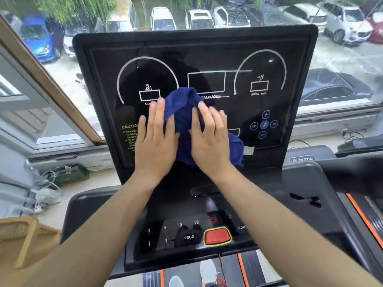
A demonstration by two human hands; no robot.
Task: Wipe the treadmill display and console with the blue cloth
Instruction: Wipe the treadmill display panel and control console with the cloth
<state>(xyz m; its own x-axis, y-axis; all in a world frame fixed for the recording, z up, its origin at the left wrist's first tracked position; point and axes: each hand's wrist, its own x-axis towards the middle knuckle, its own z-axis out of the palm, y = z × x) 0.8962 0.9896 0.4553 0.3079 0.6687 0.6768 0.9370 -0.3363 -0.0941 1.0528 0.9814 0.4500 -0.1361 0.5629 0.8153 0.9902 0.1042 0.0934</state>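
Note:
The treadmill's black glossy display (194,59) stands upright in front of me, with white dial arcs and blue media buttons. A crumpled blue cloth (183,119) lies against its lower middle. My left hand (156,141) lies flat with fingers spread on the cloth's left edge and the panel. My right hand (210,137) presses flat on the cloth's right side. Below, the console (186,237) shows numbered keys, a PROG button and a red stop button (217,236).
A large window behind the display looks down on parked cars. A sill at the left holds cables and a power strip (44,195). A wooden chair corner (22,230) is at lower left. A second treadmill (331,160) stands to the right.

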